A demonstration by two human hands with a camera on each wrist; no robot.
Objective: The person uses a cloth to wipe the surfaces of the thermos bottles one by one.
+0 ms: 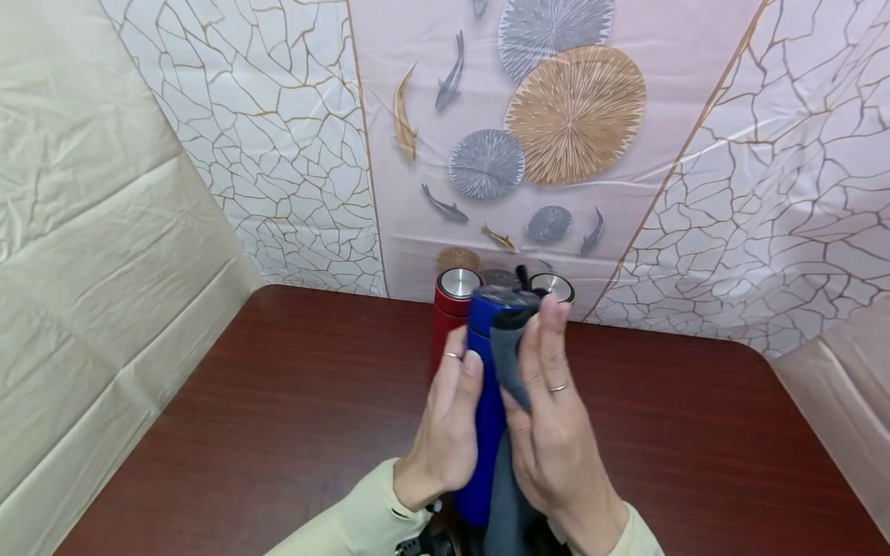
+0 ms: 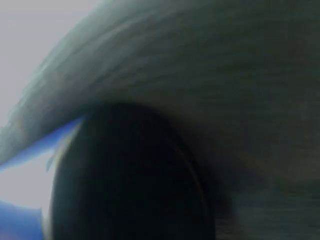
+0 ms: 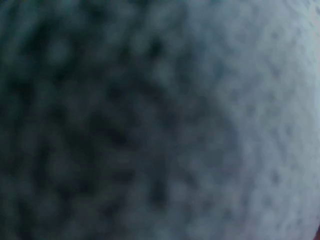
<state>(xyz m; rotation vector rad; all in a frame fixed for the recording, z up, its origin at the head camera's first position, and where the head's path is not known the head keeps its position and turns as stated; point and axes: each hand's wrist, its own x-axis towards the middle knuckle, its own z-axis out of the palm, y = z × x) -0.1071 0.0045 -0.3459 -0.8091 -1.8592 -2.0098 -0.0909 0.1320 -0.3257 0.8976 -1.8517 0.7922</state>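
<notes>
Blue bottle [image 1: 490, 421] sits between the two hands, lid end pointing away from the person. Left hand [image 1: 445, 432] grips it from its left side, thumb along the near face. Right hand [image 1: 552, 432] holds a grey cloth [image 1: 510, 359] between thumb and fingers, fingers nearly straight and close together, cloth against the bottle's right side just under the lid. The cloth's lower end hangs past the right palm toward the person. Can't tell from here if the base touches the table [image 1: 313, 417].

Looks like a rubbing step, my read. To do it well: firm left grip low on the body so the bottle can't twist; right fingers flat, even pressure through the cloth; turn the bottle in the left hand to reach what that palm covers. Gather the loose tail, it could snag under the base.

Red bottle [image 1: 445, 332] stands just beyond the left fingertips, a silver-topped container [image 1: 552, 286] beyond the right ones; wide elbow swings could knock either. Both wrist views too dark and blurred to check finger contact.
</notes>
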